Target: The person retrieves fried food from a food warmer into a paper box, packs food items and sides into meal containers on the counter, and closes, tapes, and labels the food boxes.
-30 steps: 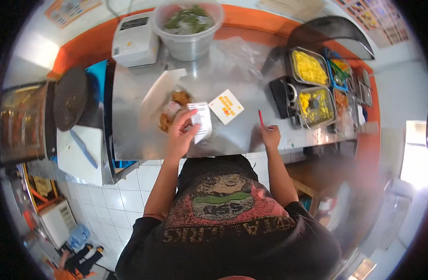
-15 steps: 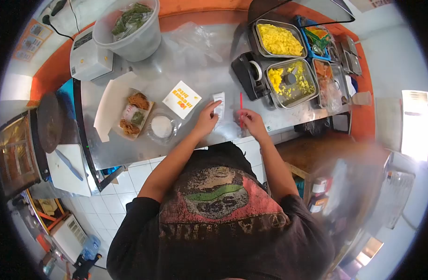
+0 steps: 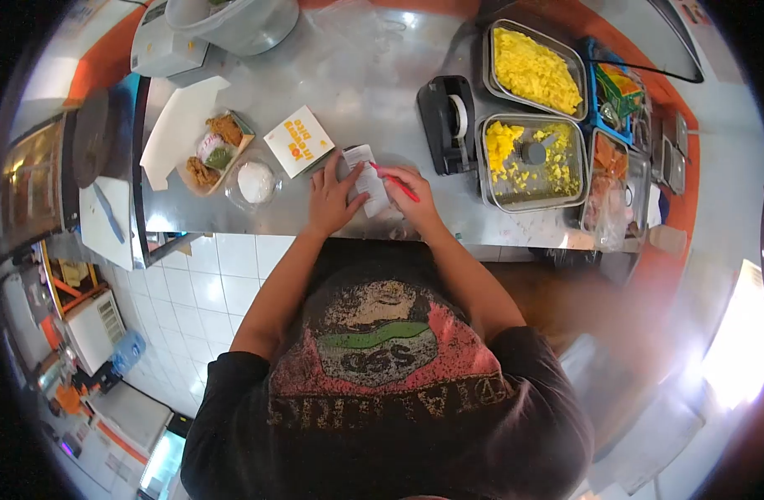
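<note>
A printed paper slip lies on the metal counter. Spread over its left edge, my left hand presses it flat with the fingers apart. My right hand grips a red pen, its tip on the slip's upper part. Just left of the slip is a closed white box with orange lettering. Further left are a round clear container with something white inside and an open box holding fried pieces and a small packet.
A black tape dispenser stands right of the hands. Beyond it are two trays of yellow food and a blue basket. A white tub and a white machine stand at the back left. A knife rests on a board at the left.
The slip, raised in my left hand a second ago, is now flat on the counter. My right hand has brought the pen onto it. The view has shifted.
</note>
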A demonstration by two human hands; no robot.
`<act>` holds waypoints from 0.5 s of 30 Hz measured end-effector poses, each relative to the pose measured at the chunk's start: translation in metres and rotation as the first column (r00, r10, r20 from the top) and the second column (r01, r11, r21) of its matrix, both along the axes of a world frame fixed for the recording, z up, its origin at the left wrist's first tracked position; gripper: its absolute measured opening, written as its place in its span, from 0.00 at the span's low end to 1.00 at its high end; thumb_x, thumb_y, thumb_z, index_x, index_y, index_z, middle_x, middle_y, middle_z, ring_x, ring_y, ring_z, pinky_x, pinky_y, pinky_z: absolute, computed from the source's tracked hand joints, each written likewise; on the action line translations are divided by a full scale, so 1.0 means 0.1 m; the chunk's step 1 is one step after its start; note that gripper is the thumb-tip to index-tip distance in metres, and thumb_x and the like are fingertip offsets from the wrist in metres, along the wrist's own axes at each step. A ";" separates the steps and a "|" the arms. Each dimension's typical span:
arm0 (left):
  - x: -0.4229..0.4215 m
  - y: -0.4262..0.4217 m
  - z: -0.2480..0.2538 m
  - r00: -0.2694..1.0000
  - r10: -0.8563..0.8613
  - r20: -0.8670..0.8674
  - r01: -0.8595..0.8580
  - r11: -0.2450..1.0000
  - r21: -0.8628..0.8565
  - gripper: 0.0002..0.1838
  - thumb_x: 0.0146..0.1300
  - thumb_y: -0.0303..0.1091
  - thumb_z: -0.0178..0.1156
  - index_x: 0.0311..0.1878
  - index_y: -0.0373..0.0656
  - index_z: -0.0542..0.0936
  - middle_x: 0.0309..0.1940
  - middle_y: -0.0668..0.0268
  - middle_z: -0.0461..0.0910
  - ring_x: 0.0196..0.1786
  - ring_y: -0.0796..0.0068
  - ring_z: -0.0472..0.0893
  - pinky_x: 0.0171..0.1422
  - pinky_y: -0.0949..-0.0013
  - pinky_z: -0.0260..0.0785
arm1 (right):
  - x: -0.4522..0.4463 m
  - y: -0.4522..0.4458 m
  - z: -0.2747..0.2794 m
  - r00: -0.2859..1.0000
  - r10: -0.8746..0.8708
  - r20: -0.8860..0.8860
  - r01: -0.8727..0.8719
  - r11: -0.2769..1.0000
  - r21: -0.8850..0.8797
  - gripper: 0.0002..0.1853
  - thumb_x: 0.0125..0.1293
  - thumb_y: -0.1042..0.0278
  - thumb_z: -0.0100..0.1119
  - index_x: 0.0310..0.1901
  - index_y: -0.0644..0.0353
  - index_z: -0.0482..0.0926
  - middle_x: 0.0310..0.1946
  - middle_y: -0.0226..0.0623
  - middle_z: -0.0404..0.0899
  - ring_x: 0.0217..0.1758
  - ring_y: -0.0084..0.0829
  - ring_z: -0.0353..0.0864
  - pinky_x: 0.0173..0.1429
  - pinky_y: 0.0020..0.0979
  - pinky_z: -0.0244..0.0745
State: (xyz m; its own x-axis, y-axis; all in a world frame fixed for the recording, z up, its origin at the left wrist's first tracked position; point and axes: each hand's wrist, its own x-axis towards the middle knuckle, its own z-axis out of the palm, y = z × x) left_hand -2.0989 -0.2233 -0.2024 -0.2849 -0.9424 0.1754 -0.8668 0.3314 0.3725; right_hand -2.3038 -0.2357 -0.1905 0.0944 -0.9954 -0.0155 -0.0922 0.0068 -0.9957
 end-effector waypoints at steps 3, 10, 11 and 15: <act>0.02 -0.03 0.10 0.999 -0.048 0.002 0.047 0.991 0.126 0.45 0.48 0.58 0.71 0.69 0.50 0.73 0.77 0.57 0.51 0.63 0.49 0.64 0.68 0.48 0.57 | -0.05 0.01 -0.13 0.992 0.111 -0.067 -0.108 0.993 0.047 0.07 0.64 0.70 0.63 0.41 0.62 0.83 0.38 0.35 0.82 0.38 0.28 0.78 0.46 0.30 0.70; 0.00 -0.06 0.05 0.999 -0.001 -0.047 0.009 0.984 0.176 0.55 0.39 0.63 0.74 0.72 0.47 0.67 0.78 0.60 0.50 0.67 0.49 0.61 0.71 0.48 0.54 | -0.06 -0.05 -0.15 0.938 0.237 -0.254 -0.271 0.956 -0.109 0.04 0.60 0.73 0.63 0.36 0.58 0.84 0.35 0.37 0.85 0.40 0.40 0.80 0.50 0.39 0.69; 0.01 -0.07 0.05 1.000 -0.004 -0.028 0.009 0.984 0.180 0.57 0.38 0.64 0.74 0.72 0.46 0.67 0.78 0.60 0.49 0.67 0.49 0.61 0.71 0.49 0.54 | -0.06 -0.07 -0.16 0.938 0.237 -0.255 -0.271 0.957 -0.107 0.04 0.60 0.73 0.63 0.36 0.58 0.84 0.35 0.37 0.85 0.40 0.40 0.80 0.50 0.39 0.69; 0.02 -0.07 0.11 0.999 -0.034 -0.002 0.034 0.981 0.192 0.62 0.32 0.65 0.75 0.72 0.44 0.66 0.78 0.62 0.50 0.68 0.50 0.61 0.71 0.49 0.54 | -0.05 -0.09 -0.12 0.969 0.080 -0.232 -0.116 0.983 -0.143 0.04 0.59 0.74 0.62 0.35 0.60 0.84 0.36 0.41 0.85 0.41 0.42 0.80 0.51 0.38 0.70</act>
